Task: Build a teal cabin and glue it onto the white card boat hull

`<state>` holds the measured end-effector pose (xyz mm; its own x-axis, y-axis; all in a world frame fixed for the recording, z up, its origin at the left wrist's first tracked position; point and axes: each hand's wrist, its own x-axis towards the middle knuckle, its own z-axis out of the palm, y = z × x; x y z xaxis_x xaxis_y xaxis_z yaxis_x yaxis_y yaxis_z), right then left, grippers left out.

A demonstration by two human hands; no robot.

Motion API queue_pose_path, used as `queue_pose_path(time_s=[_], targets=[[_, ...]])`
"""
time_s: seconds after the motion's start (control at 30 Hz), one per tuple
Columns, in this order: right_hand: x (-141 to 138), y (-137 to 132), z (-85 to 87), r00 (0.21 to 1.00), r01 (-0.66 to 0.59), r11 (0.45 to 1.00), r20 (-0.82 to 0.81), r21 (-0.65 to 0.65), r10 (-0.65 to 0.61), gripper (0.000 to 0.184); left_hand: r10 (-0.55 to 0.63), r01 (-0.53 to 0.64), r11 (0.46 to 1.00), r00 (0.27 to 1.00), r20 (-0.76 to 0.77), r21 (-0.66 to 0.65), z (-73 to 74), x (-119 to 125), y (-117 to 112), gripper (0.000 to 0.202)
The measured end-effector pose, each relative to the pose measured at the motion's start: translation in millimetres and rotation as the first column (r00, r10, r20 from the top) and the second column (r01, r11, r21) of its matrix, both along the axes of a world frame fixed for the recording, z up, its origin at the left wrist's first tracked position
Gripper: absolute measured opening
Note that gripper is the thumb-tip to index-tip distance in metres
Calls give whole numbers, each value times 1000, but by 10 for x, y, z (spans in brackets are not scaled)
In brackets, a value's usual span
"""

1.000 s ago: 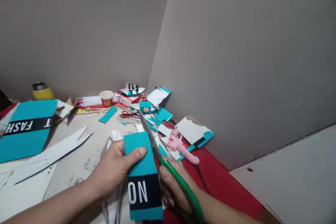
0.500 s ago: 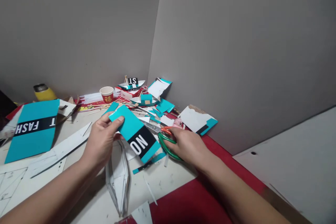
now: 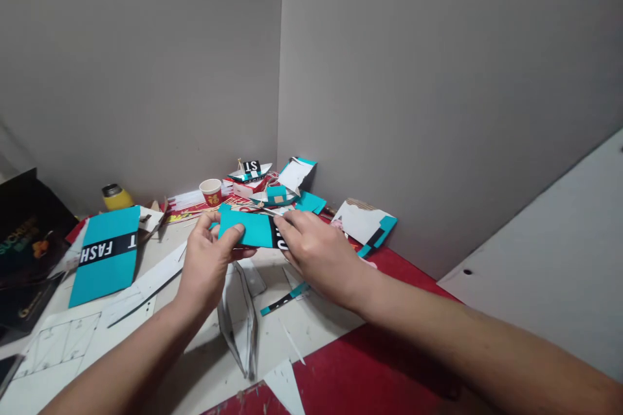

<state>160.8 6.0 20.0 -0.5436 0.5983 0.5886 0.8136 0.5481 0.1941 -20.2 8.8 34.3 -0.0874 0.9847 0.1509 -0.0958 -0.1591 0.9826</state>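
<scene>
A turquoise piece of card [image 3: 247, 228] with a black band and white lettering is held up in front of me over the table. My left hand [image 3: 211, 246] pinches its left end, thumb on top and fingers beneath. The fingers of my right hand [image 3: 318, 256] close over the right end, covering part of the lettering. Just past those fingertips shows a thin grey blade-like strip [image 3: 268, 211]; the scissors' handles are out of sight. Below the card lies a long white folded paper boat hull [image 3: 237, 318]. A turquoise and black offcut [image 3: 285, 300] rests to its right.
Two small card boats [image 3: 250, 172] stand at the back beside a red and white paper cup [image 3: 211, 192]. Larger printed card [image 3: 109, 253], drawn paper [image 3: 61, 343] and a black bag [image 3: 29, 240] are on the left. More card scraps [image 3: 365, 224] lie by the wall.
The card has turned flatter, and my right hand has moved left onto its right end. The scissors' green and orange handles no longer show. The view has shifted upward and left.
</scene>
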Motion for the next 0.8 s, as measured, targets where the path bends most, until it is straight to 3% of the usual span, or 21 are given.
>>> queue_pose_path(time_s=[0.07,0.1,0.13,0.17,0.23,0.3,0.37,0.4,0.47,0.63,0.8], targets=[[-22,78,46,998,9,1000,55,-13,-9,29,78,-43,986,973,-218,162,56,-76,-28,43],[-26,107,64,997,8,1000,71,-16,-7,28,171,-50,951,909,-379,306,86,-123,-41,47],[-30,128,79,997,3,1000,77,-18,-2,28,297,-16,885,789,-537,466,115,-170,-58,50],[-37,141,94,997,-4,1000,80,-20,5,27,433,71,801,618,-657,594,143,-210,-77,51],[-63,148,119,997,-14,1000,77,-27,16,28,627,304,680,233,-744,668,193,-259,-122,41],[-112,136,136,998,-19,999,65,-43,22,30,702,416,663,-57,-710,622,236,-259,-162,23],[-178,118,147,1000,-7,998,29,-64,9,31,706,400,694,-221,-673,598,274,-225,-182,23],[-215,111,152,1000,7,997,1,-75,-7,32,698,372,709,-256,-669,598,288,-201,-183,25],[-294,111,170,996,39,995,-71,-94,-46,31,684,321,727,-257,-683,607,302,-150,-164,28],[-489,178,294,942,84,991,-316,-105,-113,24,707,209,706,-157,-690,676,240,-72,-44,27],[-590,209,380,866,17,989,-492,-145,-87,29,733,107,678,-32,-679,727,131,-137,10,22]])
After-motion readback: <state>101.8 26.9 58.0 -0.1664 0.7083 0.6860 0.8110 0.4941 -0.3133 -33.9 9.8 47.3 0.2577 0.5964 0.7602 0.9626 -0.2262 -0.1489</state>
